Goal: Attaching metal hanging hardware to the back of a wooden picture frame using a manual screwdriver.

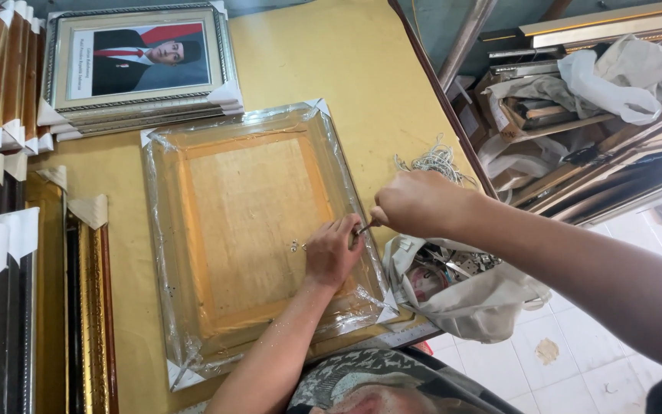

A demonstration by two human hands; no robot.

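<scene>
A: Where's the wrapped frame [258, 230]?

B: Face down, flat on the yellow table [346, 69], just below the stack of framed portraits [141, 69]. Clear film over it, cardboard corner guards.

A: Hands?

B: Left hand [332, 251] curled on the frame's right side, fingers pinching a small metal fitting [298, 246] against the backing. Right hand [417, 203] fisted around a thin tool [365, 227], tip right beside the left fingers.

A: Handling?

B: Rigid moulding, backing board thin, likely flexes. Film looks slick, so grip the outer rails, not the wrap. Probably light; corners fragile.

A: Nearby?

B: Cloth bag of hardware [461, 287] off the frame's right edge, cord bundle [436, 162] above that.
</scene>
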